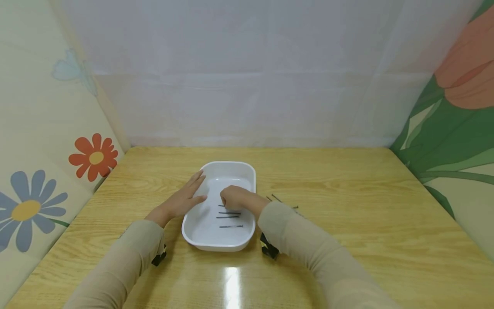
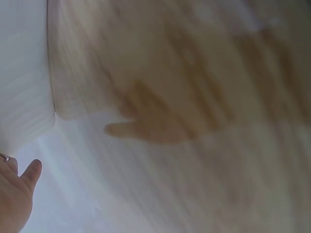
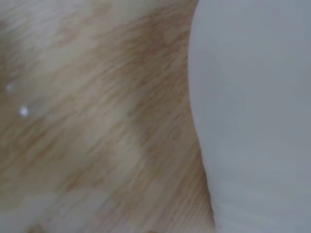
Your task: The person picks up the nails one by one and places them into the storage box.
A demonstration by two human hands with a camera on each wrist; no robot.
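A white rectangular tray (image 1: 197,241) lies on the table, with several dark nails (image 1: 230,226) side by side in it, roughly parallel. My left hand (image 1: 181,199) rests on the tray's left rim, fingers extended and thumb over the inside. Over the tray's middle, my right hand (image 1: 234,198) has its fingers curled down and pinches a nail (image 1: 221,205), whose end shows left of the fingertips; the rest is hidden. In the left wrist view, part of the left hand (image 2: 14,199) shows beside the tray wall (image 2: 24,73). The right wrist view shows only the tray's outer wall (image 3: 252,116) and table.
More nails (image 1: 276,197) lie on the wooden table (image 1: 347,206) just right of the tray, partly behind the right sleeve (image 1: 305,236). A white cloth (image 1: 262,77) hangs along the back, and flower-patterned panels stand left and right.
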